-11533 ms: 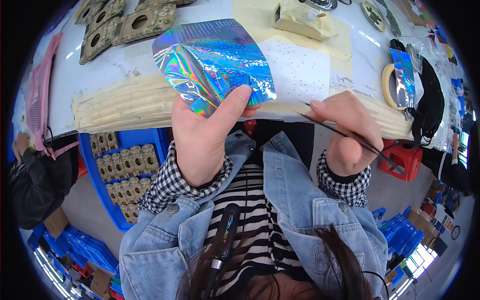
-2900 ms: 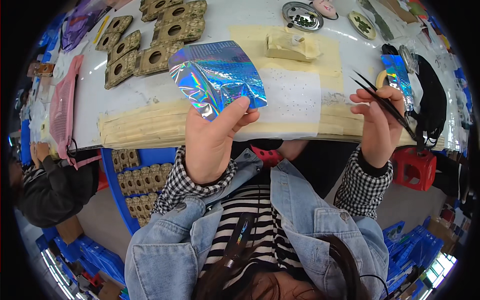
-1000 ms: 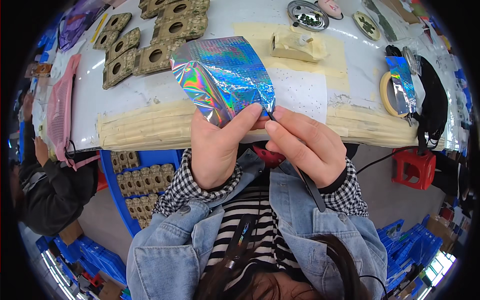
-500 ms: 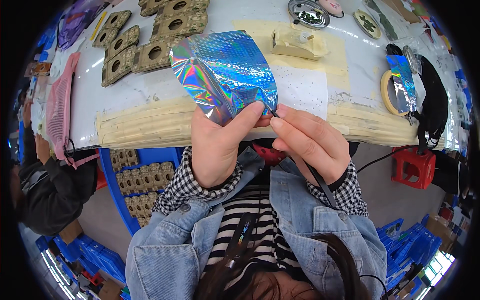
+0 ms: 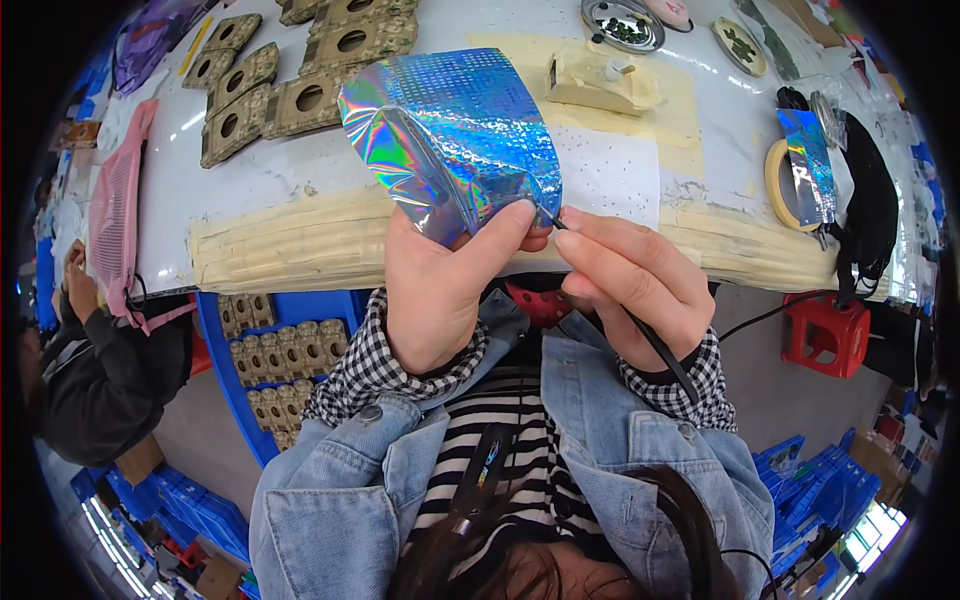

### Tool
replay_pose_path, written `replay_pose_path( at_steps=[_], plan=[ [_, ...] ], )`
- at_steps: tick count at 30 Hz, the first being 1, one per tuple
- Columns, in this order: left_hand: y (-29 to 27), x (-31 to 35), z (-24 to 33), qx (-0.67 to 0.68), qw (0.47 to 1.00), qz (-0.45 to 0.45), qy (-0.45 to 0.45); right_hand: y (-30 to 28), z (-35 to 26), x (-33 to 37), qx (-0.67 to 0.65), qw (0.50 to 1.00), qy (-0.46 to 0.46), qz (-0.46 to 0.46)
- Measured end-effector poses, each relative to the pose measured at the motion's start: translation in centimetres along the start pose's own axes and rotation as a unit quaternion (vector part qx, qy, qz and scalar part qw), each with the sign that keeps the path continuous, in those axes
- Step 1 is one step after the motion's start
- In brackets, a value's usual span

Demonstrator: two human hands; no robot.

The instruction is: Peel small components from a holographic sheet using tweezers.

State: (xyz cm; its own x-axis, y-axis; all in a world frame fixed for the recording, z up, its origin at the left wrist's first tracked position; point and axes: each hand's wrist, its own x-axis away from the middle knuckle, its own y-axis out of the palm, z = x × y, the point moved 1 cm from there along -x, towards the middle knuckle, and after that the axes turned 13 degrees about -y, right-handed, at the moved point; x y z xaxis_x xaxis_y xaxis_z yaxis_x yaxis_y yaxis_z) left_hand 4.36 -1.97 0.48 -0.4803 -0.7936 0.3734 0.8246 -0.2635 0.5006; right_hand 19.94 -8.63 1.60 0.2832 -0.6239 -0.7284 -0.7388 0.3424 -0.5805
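Observation:
My left hand pinches the lower edge of a shiny blue holographic sheet between thumb and fingers. The sheet curves up over the table, creased at its left side and patterned with small squares. In my right hand are black tweezers, gripped like a pen. Their pale tip points at the sheet's lower right edge, close beside my left thumb. Whether anything small sits between the tips I cannot make out.
Camouflage-patterned parts with round holes lie at the back left. A cream block stands beyond a white paper dotted with dark specks. At right are a tape roll and another holographic strip. A blue tray holds more camouflage parts below the table.
My right hand and the tweezers have shifted slightly right and down. The holographic sheet has tilted a little, its top edge moving up. My left hand keeps its hold.

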Motion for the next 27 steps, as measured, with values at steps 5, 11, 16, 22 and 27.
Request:
replay_pose_path(
  at_steps=[5, 11, 16, 22, 27],
  plan=[
    [-0.09, -0.07, -0.06, 0.003, 1.000, -0.001, 0.003, -0.12, 0.03, -0.05, -0.004, 1.000, -0.001, -0.007],
    [-0.13, -0.02, 0.05, -0.001, 1.000, -0.002, 0.001, 0.30, 0.18, 0.23, 0.070, 0.994, -0.075, -0.026],
    [0.01, 0.00, 0.06, 0.006, 1.000, -0.001, 0.002, 0.40, 0.19, 0.36, 0.075, 0.994, -0.075, -0.023],
    [0.05, 0.03, 0.10, 0.018, 1.000, 0.001, -0.005, 0.48, -0.07, 0.47, 0.107, 0.989, -0.095, -0.038],
    [0.06, 0.01, 0.14, 0.006, 1.000, 0.004, -0.007, 0.39, 0.27, 0.58, 0.079, 0.993, -0.084, -0.026]
  ],
)
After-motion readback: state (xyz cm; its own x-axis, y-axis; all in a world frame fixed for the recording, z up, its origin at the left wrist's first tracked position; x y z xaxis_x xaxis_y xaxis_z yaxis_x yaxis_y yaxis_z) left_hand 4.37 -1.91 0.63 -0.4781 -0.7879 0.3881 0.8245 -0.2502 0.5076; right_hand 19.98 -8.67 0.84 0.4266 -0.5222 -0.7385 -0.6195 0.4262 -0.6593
